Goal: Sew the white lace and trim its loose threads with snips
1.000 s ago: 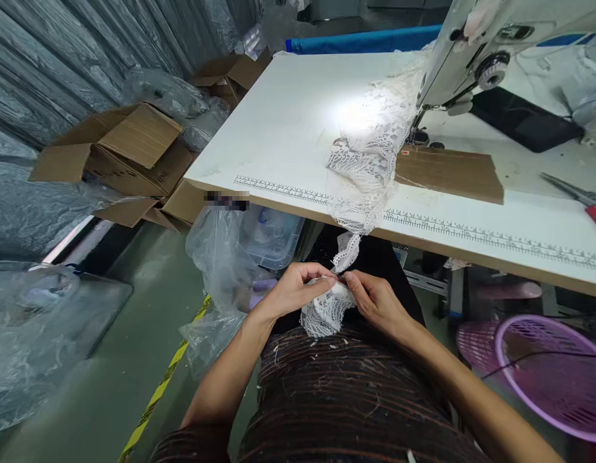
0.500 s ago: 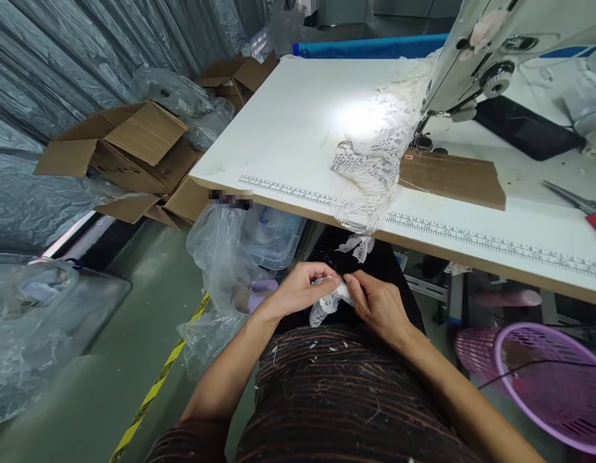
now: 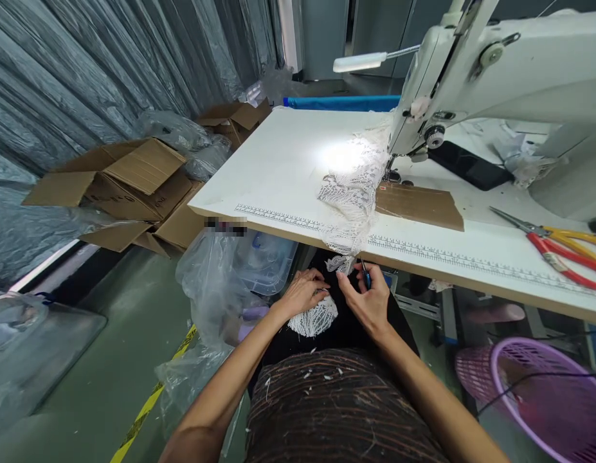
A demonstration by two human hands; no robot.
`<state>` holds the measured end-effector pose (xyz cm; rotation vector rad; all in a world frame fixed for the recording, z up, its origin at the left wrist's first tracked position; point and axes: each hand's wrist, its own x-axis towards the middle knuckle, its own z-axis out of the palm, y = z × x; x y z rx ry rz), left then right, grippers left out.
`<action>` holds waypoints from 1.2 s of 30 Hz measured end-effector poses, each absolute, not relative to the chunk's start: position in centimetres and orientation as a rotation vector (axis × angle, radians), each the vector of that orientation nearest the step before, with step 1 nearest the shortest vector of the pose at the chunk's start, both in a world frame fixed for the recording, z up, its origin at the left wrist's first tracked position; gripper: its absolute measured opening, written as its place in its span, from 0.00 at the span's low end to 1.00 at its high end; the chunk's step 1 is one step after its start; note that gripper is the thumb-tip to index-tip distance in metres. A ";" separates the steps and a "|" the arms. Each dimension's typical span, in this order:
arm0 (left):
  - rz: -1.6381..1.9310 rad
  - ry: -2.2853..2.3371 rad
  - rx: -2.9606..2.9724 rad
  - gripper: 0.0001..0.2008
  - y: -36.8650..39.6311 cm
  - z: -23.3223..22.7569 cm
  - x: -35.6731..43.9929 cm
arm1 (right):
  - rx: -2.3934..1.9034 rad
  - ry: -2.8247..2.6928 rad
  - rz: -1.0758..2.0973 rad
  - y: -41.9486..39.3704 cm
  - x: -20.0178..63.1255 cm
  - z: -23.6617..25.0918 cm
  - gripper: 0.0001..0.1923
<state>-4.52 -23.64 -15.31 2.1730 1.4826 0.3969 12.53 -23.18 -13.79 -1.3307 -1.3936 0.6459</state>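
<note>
You're working a small piece of white lace (image 3: 313, 316), an open net pattern with a scalloped edge, fanned out and lying on your lap over dark cloth, just below the front edge of the white table (image 3: 278, 154). A longer run of the same lace trim (image 3: 350, 186) is spilling from under the sewing machine (image 3: 495, 71), across the tabletop and over the edge, its loose end dangling right above your fingers.

Your left hand (image 3: 303, 294) is resting palm down on the top of the lap piece, fingers curled and pinching its upper edge. Your right hand (image 3: 368, 296) is sitting just beside it, closed around a small blue-handled thread snip (image 3: 366, 275) that's poking up between thumb and forefinger, with the fingertips close under the hanging end of the trim; whether they're touching it is hard to tell.

A flat piece of cardboard (image 3: 418, 204) is lying on the table beside the trim, and red-and-yellow-handled scissors (image 3: 558, 244) are resting farther to your right. A purple basket (image 3: 548, 392) is sitting on the floor by your right knee.
</note>
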 end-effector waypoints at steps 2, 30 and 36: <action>0.563 1.512 2.138 0.10 -23.9 -15.6 -4.9 | -1.314 -1.369 0.561 -22.9 11.8 -13.9 0.12; 0.821 1.150 1.244 0.14 -25.7 -7.2 -3.1 | -1.190 -1.795 1.264 -25.1 15.9 -10.4 0.24; 0.815 1.153 1.261 0.13 -25.7 -7.1 -3.1 | -1.206 -1.841 1.138 -24.5 14.9 -10.4 0.21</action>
